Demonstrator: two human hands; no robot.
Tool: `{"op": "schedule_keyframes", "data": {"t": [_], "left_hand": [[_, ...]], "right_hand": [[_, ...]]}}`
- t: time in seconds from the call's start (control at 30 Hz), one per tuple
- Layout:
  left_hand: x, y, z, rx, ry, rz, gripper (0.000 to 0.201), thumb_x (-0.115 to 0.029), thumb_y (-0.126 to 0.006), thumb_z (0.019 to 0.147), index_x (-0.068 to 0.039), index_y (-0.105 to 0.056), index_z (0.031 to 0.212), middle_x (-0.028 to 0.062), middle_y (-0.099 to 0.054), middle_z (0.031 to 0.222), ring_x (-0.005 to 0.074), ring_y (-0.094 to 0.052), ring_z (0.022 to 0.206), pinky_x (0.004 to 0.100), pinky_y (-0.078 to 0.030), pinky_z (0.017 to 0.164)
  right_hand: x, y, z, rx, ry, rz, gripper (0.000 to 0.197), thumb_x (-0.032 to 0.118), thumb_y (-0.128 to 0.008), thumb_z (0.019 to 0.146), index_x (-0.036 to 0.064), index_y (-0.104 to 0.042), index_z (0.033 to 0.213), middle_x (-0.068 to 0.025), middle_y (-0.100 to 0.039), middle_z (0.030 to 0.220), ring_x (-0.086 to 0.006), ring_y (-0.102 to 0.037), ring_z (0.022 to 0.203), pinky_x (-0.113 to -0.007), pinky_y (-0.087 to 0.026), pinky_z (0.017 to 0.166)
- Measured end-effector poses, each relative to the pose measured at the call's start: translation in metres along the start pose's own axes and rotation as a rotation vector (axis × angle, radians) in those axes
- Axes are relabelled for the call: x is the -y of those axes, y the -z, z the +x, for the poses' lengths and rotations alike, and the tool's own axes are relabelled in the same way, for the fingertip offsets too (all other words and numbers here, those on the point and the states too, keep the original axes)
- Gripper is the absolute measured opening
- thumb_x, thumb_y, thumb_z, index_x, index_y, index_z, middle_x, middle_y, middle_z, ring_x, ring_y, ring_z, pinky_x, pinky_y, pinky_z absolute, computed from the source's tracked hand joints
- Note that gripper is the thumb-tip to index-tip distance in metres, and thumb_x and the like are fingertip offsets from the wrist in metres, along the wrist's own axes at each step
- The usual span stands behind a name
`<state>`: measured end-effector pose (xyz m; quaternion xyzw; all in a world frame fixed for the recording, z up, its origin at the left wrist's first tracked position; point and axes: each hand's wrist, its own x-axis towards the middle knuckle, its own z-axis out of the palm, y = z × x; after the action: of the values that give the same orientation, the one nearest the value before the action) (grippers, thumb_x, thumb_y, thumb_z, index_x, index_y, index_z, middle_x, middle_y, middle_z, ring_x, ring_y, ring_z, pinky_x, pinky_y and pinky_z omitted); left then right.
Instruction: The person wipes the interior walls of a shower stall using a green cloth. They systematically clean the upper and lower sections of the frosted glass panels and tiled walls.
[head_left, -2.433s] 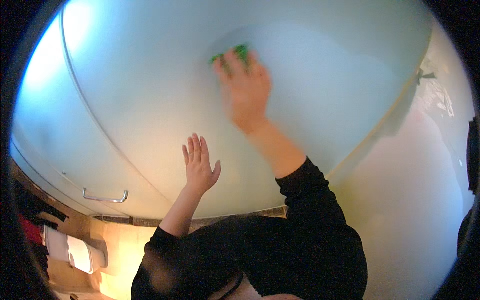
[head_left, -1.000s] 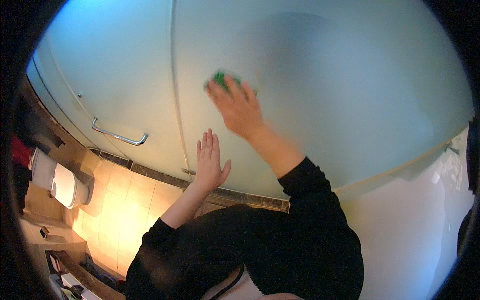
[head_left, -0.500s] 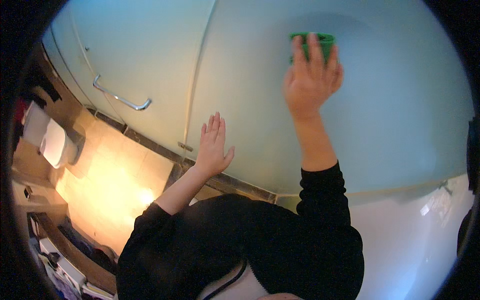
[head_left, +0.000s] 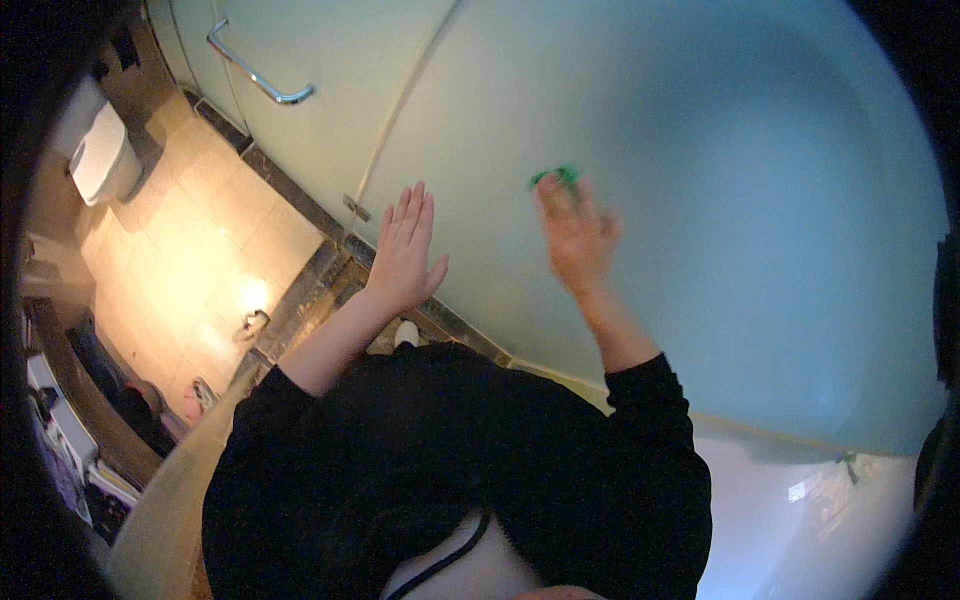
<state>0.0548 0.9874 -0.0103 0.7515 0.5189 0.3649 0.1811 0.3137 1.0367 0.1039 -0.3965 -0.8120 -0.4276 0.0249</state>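
Observation:
A frosted, blue-green glass panel [head_left: 720,260] fills most of the view in front of me. My right hand [head_left: 580,235] presses a green cloth [head_left: 556,178] against it, fingers over the cloth; hand and cloth are smeared by motion, and only the cloth's far edge shows. To the left, my left hand [head_left: 402,250] is open and holds nothing. Its fingers are stretched out, close to the panel's lower left part; I cannot tell whether the palm touches the glass.
A chrome bar handle [head_left: 262,76] is fixed on the glass door at the upper left. Beyond the dark stone sill [head_left: 290,185] lie a tiled floor [head_left: 215,215] and a white toilet [head_left: 100,160]. A white bathtub [head_left: 740,500] is at the lower right, and a shelf with several items stands lower left.
My right hand has moved the green cloth down the glass and slightly left. The view has tilted downward, bringing more floor into sight. My left hand stays open.

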Motion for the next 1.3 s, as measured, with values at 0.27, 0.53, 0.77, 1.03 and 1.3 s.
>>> {"op": "schedule_keyframes", "data": {"t": [0.27, 0.53, 0.77, 1.03, 1.3], "left_hand": [[-0.036, -0.059, 0.007, -0.023, 0.075, -0.079, 0.087, -0.022, -0.069, 0.082, 0.008, -0.023, 0.149, 0.0272, -0.018, 0.159, 0.0438, -0.021, 0.147, 0.0562, -0.019, 0.118], [-0.025, -0.12, -0.05, 0.019, 0.247, -0.099, 0.088, -0.023, -0.069, 0.081, 0.008, -0.023, 0.15, 0.0265, -0.019, 0.159, 0.0417, -0.02, 0.148, 0.055, -0.019, 0.119], [-0.02, -0.142, -0.083, 0.006, 0.35, -0.091, 0.089, -0.023, -0.068, 0.082, 0.008, -0.021, 0.15, 0.0268, -0.017, 0.16, 0.0421, -0.017, 0.149, 0.0537, -0.017, 0.12], [-0.022, -0.126, -0.072, -0.096, 0.337, -0.135, 0.086, -0.023, -0.067, 0.084, 0.007, -0.022, 0.151, 0.0253, -0.017, 0.16, 0.0404, -0.018, 0.149, 0.053, -0.016, 0.121], [0.001, -0.114, -0.09, 0.027, 0.469, -0.076, 0.086, -0.024, -0.068, 0.084, 0.007, -0.022, 0.151, 0.0246, -0.017, 0.161, 0.04, -0.018, 0.149, 0.0517, -0.016, 0.121]], "right_hand": [[-0.017, 0.02, 0.05, -0.167, -0.006, -0.117, 0.039, 0.021, -0.053, 0.093, 0.0258, -0.064, 0.13, 0.0121, -0.051, 0.145, -0.0174, -0.042, 0.136, -0.044, -0.027, 0.106], [0.082, -0.114, -0.172, 0.477, 0.732, 0.102, 0.05, 0.014, -0.055, 0.088, 0.0091, -0.056, 0.137, -0.007, -0.046, 0.15, -0.0273, -0.038, 0.139, -0.042, -0.036, 0.107], [0.087, -0.075, -0.006, 0.143, 0.255, 0.164, 0.042, 0.015, -0.056, 0.09, 0.0196, -0.062, 0.131, 0.0039, -0.05, 0.145, -0.0197, -0.041, 0.136, -0.045, -0.033, 0.105], [0.099, -0.079, 0.007, 0.164, 0.442, 0.027, 0.042, 0.014, -0.056, 0.088, 0.0111, -0.062, 0.13, -0.0002, -0.051, 0.145, -0.0232, -0.037, 0.14, -0.047, -0.029, 0.109], [0.125, -0.146, -0.114, 0.632, 0.749, 0.216, 0.046, 0.015, -0.055, 0.091, 0.002, -0.056, 0.134, -0.0095, -0.051, 0.144, -0.0257, -0.036, 0.141, -0.045, -0.031, 0.112]]}}
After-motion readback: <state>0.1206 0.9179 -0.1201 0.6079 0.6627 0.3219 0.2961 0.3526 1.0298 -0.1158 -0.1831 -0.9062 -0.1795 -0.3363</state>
